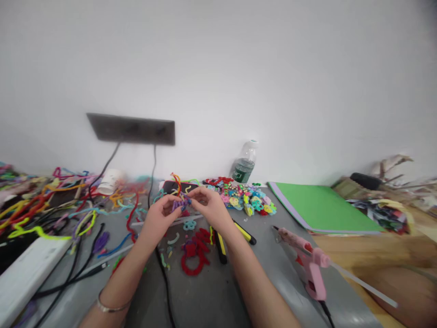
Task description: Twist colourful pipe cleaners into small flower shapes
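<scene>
My left hand [163, 213] and my right hand [209, 203] meet above the grey table [205, 291], fingers pinched on a small purple and blue pipe-cleaner piece [180, 204] held between them. An orange pipe cleaner [176, 181] curls up just behind it. Below the hands lie a teal pipe-cleaner flower [189, 224] and a red pipe-cleaner shape [195, 255]. A bracelet [107, 306] circles my left wrist.
A pile of small coloured flowers [247, 198] sits right of the hands, a water bottle [244, 165] behind it. A pink glue gun [309, 264], green sheets [321, 212], yellow-black tools [244, 232] and tangled pipe cleaners [44, 205] with cables surround the spot.
</scene>
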### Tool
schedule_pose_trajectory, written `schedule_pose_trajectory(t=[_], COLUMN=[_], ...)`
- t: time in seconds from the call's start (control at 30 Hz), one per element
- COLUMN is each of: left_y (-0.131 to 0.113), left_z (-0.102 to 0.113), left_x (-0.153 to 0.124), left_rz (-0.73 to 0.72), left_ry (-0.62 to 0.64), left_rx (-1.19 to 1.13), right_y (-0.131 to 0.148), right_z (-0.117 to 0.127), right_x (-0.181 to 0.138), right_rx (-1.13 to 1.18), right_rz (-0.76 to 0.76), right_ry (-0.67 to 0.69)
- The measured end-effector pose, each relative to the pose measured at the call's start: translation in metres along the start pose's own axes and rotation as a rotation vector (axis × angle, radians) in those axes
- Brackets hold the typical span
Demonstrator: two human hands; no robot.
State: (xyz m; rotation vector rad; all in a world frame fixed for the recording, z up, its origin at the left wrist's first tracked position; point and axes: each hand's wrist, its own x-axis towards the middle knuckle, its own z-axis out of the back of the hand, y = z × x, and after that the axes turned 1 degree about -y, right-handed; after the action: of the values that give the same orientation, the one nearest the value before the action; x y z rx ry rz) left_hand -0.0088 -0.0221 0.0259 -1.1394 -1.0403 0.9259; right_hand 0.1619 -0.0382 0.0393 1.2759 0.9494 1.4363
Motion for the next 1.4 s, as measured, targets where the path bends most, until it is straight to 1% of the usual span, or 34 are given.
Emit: schedule_pose_trajectory(t=[0.13,0.23,0.33,0.4,0.53,0.6,0.73,0.9,1.0,1.13,1.23,1.33,1.4], left_y=[0.004,0.003,0.001,0.001,0.003,0.004,0.002,-0.001,-0.003,-0.004,-0.001,0.003,0.004], left_z=[0.000,0.001,0.002,0.003,0.004,0.004,0.004,0.001,0.000,0.001,0.003,0.005,0.006], left_x=[-0.001,-0.001,0.000,0.000,0.001,0.001,0.000,-0.001,-0.002,-0.002,-0.002,0.000,0.000], left_rz=[-0.098,-0.223,-0.300,-0.283,-0.186,-0.167,-0.173,-0.110,-0.114,-0.121,-0.117,-0.120,-0.115], left_ry=[-0.028,-0.069,-0.083,-0.079,-0.073,-0.067,-0.051,-0.030,-0.028,-0.035,-0.025,-0.033,-0.042], left_rx=[0.175,0.366,0.441,0.434,0.357,0.327,0.321,0.234,0.212,0.233,0.238,0.242,0.240], right_y=[-0.001,-0.002,-0.003,-0.004,-0.001,0.002,0.005,0.003,0.003,0.002,-0.001,-0.003,-0.002], right_z=[0.000,0.000,-0.002,-0.003,-0.003,-0.003,-0.003,-0.006,-0.005,-0.002,0.002,0.005,0.007], right_x=[0.000,-0.001,-0.002,-0.004,-0.006,-0.007,-0.007,-0.004,-0.004,-0.002,0.000,0.000,-0.001], right_rx=[0.015,-0.021,-0.045,-0.050,-0.057,-0.051,-0.005,0.038,0.046,0.070,0.018,-0.083,-0.141], right_rz=[-0.021,-0.018,0.009,0.048,0.126,0.132,0.110,0.009,-0.012,-0.029,-0.026,0.018,0.048], right_ry=[0.011,0.040,0.067,0.087,0.138,0.156,0.169,0.108,0.081,0.076,0.036,-0.024,-0.027])
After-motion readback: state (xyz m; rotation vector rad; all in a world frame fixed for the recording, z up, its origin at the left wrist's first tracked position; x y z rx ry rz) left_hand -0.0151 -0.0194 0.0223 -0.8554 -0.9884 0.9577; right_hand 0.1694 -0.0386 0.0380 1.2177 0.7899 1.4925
